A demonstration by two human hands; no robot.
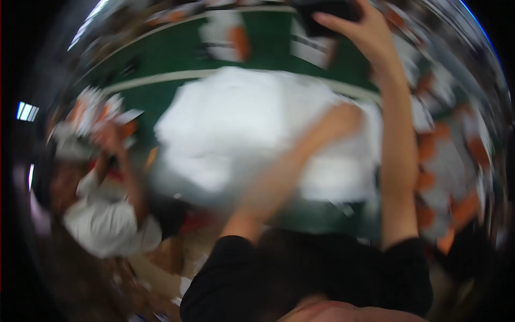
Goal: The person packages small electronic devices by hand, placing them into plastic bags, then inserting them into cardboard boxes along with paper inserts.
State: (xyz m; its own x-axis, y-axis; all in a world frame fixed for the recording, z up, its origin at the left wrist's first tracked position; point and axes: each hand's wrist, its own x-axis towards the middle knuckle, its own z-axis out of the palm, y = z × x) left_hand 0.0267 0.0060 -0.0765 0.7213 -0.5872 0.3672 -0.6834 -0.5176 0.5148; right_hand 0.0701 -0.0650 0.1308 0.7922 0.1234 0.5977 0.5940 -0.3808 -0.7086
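A large pile of white sheet-like material (230, 112) lies across the green table, blurred so that I cannot tell paper from plastic. My left hand (343, 122) is over the pile's right part, its fingers smeared by motion. Whether it touches or holds a sheet does not show. Raised at the top right, my right hand (370, 35) grips a black boxy object (327, 16), with the thumb lying along its lower edge. The upper part of that object is cut off by the picture's edge.
The green table (161, 70) has a pale strip across it. Beyond stand white-and-orange stacks (222, 35) and a white box (311, 48). At left, a co-worker in a light shirt (110, 225) handles white-and-orange pieces (88, 112). Grey and orange goods (448, 161) lie at right.
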